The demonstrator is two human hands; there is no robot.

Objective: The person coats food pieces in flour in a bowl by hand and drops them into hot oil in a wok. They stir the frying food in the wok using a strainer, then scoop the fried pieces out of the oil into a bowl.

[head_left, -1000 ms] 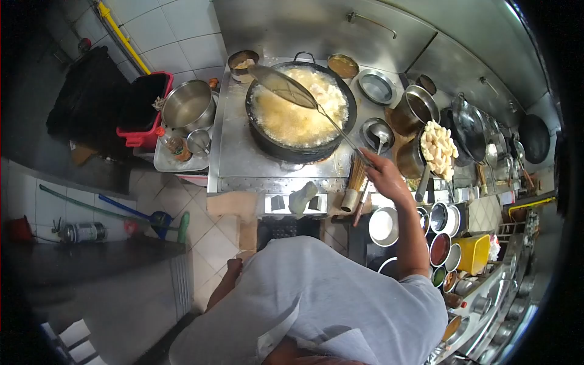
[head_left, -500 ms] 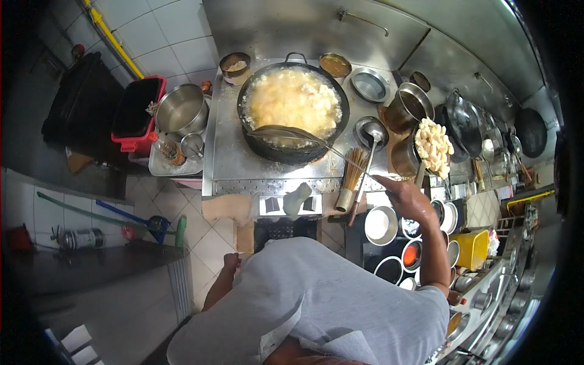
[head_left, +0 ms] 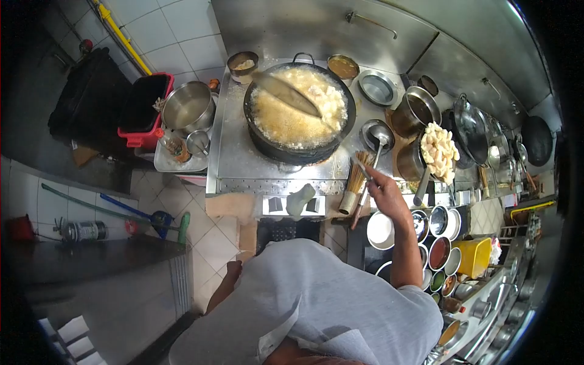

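Steel stovetop is spread beyond the right hand; by its closed fingers the strainer is gripped by the handle, presumably for distance from heat, its head held ahead-left over the wok; the left hand's closure cannot be told.

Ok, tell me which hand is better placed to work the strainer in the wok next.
Right, I'd judge: the right hand grips the strainer, whose head is over the wok; the left hand is low, away from the stove.
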